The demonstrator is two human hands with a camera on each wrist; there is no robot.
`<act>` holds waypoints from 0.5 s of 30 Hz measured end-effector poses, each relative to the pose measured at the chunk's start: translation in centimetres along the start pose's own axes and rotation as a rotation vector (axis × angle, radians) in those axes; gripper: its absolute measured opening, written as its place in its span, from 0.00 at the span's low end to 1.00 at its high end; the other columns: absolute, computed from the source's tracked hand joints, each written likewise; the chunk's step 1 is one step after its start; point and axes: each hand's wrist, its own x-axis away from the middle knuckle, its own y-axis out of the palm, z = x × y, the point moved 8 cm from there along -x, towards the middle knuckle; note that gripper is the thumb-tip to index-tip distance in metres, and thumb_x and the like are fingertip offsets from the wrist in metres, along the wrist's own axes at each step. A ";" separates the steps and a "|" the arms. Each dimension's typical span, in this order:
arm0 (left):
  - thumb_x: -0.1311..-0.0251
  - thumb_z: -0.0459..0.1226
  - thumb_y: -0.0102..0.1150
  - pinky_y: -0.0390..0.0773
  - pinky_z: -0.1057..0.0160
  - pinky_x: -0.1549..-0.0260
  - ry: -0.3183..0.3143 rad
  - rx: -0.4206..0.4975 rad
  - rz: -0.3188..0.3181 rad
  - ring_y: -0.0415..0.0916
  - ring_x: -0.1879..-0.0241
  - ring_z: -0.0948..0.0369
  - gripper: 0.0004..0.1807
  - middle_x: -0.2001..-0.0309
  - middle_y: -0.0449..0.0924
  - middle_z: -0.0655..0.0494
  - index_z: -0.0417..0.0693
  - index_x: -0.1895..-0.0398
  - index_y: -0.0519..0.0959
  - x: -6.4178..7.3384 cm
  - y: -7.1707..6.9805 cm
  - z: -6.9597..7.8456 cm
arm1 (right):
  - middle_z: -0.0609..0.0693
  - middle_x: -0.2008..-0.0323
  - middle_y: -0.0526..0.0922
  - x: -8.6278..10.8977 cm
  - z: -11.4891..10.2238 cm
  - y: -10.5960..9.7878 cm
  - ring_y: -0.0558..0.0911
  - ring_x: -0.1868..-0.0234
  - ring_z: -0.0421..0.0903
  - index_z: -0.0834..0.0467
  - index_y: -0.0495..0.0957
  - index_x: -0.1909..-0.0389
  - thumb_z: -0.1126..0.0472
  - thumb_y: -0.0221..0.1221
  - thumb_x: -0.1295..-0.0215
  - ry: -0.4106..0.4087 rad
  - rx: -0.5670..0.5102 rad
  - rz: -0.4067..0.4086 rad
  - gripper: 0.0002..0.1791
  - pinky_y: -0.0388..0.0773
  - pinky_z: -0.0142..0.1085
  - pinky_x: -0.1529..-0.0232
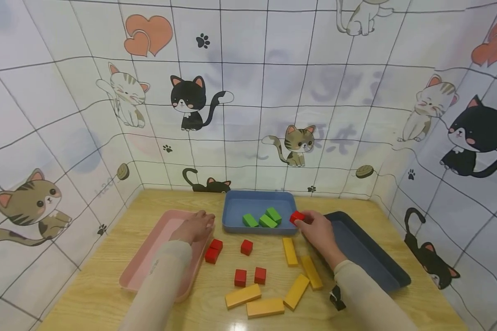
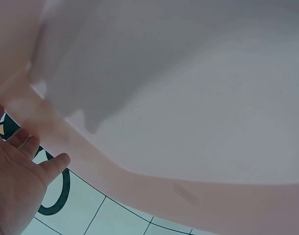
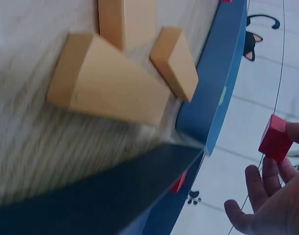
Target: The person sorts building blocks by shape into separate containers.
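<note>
My right hand (image 1: 318, 230) pinches a red cube (image 1: 297, 217) between thumb and fingers, at the right front corner of the blue tray (image 1: 232, 228). The cube (image 3: 275, 138) is raised off the table in the right wrist view. Inside the blue tray lie three green blocks (image 1: 268, 221). Over the far right rim of the pink tray (image 1: 128, 276) is my left hand (image 1: 194, 226), holding nothing that shows. The left wrist view has this hand (image 2: 22, 181) with its thumb stretched out beside the rim; some fingers are cut off by the frame.
Several red cubes (image 1: 246, 247) lie between the trays, two of them touching beside the pink tray. Several yellow blocks (image 1: 265, 308) are spread toward the front and right. A dark tray (image 1: 368, 250) stands at an angle on the right. A cat-patterned sheet (image 1: 248, 92) walls the table.
</note>
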 end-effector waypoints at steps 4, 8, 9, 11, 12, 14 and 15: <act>0.25 0.42 0.46 0.68 0.39 0.40 -0.004 0.005 0.002 0.57 0.30 0.40 0.23 0.31 0.59 0.37 0.48 0.31 0.67 0.2 -0.1 -0.2 | 0.59 0.54 0.82 -0.8 1.3 -1.3 0.79 0.56 0.55 0.62 0.78 0.43 0.53 0.62 0.33 0.064 0.013 0.063 0.23 0.79 0.48 0.56; 0.25 0.42 0.45 0.68 0.39 0.40 -0.005 0.008 0.002 0.57 0.30 0.40 0.23 0.31 0.60 0.38 0.48 0.31 0.67 0.3 0.0 -0.3 | 0.61 0.53 0.81 -1.4 2.8 -2.7 0.78 0.56 0.56 0.63 0.76 0.41 0.52 0.61 0.32 0.137 0.014 0.115 0.25 0.79 0.48 0.56; 0.25 0.42 0.45 0.69 0.40 0.40 -0.004 0.007 0.001 0.58 0.31 0.40 0.23 0.31 0.59 0.38 0.48 0.31 0.67 0.3 -0.1 -0.3 | 0.61 0.53 0.81 -1.5 3.2 -3.0 0.77 0.56 0.57 0.64 0.76 0.41 0.52 0.60 0.32 0.152 0.009 0.123 0.25 0.78 0.48 0.55; 0.25 0.42 0.45 0.69 0.39 0.41 0.004 0.008 0.006 0.58 0.31 0.40 0.23 0.31 0.60 0.37 0.47 0.31 0.67 0.2 -0.1 -0.2 | 0.62 0.52 0.80 -1.8 4.0 -3.7 0.77 0.55 0.58 0.64 0.75 0.41 0.52 0.60 0.32 0.176 0.010 0.140 0.25 0.76 0.50 0.54; 0.25 0.42 0.44 0.69 0.40 0.40 0.005 0.007 0.003 0.58 0.31 0.40 0.23 0.31 0.59 0.37 0.47 0.31 0.67 0.2 -0.2 -0.1 | 0.62 0.52 0.80 -1.9 4.4 -3.9 0.76 0.54 0.58 0.64 0.75 0.41 0.52 0.60 0.32 0.188 0.012 0.145 0.25 0.75 0.50 0.53; 0.25 0.42 0.44 0.67 0.40 0.39 0.001 0.007 -0.009 0.56 0.30 0.40 0.25 0.29 0.58 0.37 0.46 0.29 0.66 0.1 -0.1 -0.1 | 0.63 0.50 0.79 -2.1 5.2 -4.2 0.76 0.53 0.59 0.65 0.75 0.40 0.52 0.59 0.32 0.215 0.011 0.149 0.26 0.73 0.52 0.51; 0.25 0.42 0.44 0.66 0.40 0.38 0.002 0.012 -0.011 0.55 0.29 0.40 0.25 0.29 0.57 0.37 0.46 0.29 0.66 0.1 -0.1 0.0 | 0.63 0.50 0.79 -2.1 5.7 -4.3 0.75 0.52 0.59 0.65 0.74 0.40 0.52 0.59 0.32 0.231 0.008 0.150 0.26 0.73 0.52 0.50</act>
